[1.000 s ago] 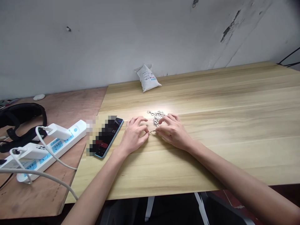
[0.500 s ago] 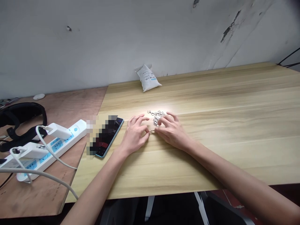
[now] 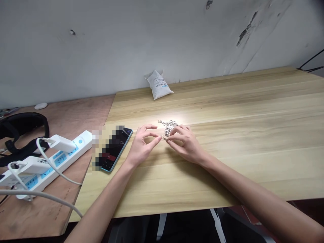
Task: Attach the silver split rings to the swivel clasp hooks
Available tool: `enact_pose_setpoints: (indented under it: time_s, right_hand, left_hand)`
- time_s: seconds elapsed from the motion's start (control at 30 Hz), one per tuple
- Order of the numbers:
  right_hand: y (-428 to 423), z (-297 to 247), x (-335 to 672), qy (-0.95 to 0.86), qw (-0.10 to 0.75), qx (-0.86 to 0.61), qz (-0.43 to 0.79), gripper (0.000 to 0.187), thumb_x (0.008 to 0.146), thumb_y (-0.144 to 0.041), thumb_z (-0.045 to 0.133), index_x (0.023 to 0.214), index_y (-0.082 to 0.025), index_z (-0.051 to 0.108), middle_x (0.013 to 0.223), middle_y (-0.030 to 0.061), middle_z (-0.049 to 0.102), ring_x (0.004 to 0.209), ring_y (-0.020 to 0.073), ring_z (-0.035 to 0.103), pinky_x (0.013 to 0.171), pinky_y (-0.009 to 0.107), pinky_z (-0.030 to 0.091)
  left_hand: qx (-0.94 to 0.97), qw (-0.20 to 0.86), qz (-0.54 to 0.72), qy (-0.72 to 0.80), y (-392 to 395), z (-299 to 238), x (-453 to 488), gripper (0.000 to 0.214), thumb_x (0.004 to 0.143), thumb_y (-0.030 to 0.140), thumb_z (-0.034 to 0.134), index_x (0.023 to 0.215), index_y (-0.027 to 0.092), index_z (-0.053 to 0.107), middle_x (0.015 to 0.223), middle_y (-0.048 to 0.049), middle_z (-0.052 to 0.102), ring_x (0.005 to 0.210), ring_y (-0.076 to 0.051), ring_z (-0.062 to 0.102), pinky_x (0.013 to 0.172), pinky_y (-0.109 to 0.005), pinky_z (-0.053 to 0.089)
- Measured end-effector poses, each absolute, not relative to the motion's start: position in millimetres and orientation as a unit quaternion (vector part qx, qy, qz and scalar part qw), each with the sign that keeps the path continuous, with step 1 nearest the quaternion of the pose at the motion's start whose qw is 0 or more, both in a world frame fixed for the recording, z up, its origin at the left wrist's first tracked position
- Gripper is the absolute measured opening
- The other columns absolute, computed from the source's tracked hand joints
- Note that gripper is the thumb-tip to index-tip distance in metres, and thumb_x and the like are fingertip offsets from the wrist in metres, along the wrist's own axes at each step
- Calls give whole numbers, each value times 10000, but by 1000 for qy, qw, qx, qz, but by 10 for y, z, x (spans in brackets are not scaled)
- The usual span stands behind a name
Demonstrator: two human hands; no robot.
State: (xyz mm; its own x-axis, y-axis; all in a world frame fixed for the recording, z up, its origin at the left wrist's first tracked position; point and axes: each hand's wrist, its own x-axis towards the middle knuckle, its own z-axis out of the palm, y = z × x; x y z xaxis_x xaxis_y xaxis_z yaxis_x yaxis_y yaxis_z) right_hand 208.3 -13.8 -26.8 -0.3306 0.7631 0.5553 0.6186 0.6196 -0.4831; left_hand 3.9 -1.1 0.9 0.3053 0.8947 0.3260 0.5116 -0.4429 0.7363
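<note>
A small metal key ring (image 3: 163, 137) with a silvery clasp (image 3: 165, 138) on it is between my two hands, just above the wooden tabletop. My left hand (image 3: 142, 144) has its thumb and index fingertips together at the ring's left edge, the other fingers spread. From the right, my right hand (image 3: 186, 143) pinches the clasp end between thumb and index finger. Right behind them lies a pile of similar silvery key rings and clasps (image 3: 170, 127), partly covered by my right fingers. One ring with its clasp (image 3: 161, 122) sticks out from the pile's left side.
Left of my left hand lies a phone (image 3: 117, 146), partly blurred out. A white power strip (image 3: 82, 140) with plugged-in chargers and cables stands on the brown board (image 3: 98, 106), beside a black strap-like headset (image 3: 22, 131). A white parcel bag (image 3: 160, 86) rests near the wall.
My left hand's fingers have straightened and lifted slightly, and the ring now shows more plainly between the hands. Both hands stay near the pile. The view has shifted a little.
</note>
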Motion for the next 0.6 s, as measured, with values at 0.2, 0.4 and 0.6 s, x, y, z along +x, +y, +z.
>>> enact_pose_setpoints:
  time_s: [0.2,0.4,0.6]
  right_hand:
    - [-147,-239,2098,-805,391,-420,148,133,914,-274,612,856,-240,727,920,42,641,923,201,563,875,396,374]
    - [-159,-203,2109,-818,389,-399,146,148,935,-288,588,915,-254,731,949,50,640,940,208,555,870,395,378]
    - [-160,-183,2117,-814,408,-380,161,169,948,-283,574,938,-268,742,943,54,628,940,208,557,868,401,387]
  left_hand:
    - [770,290,356,442,1,41,9,58,822,282,725,786,239,714,1175,-35,640,1199,-224,549,1080,-453,391]
    - [752,317,368,445,41,10,-10,139,791,351,755,855,240,701,1177,-48,648,1182,-228,571,1085,-461,399]
    - [713,449,363,398,74,-53,-33,122,787,347,760,833,235,751,1165,-79,673,1194,-243,583,1051,-446,454]
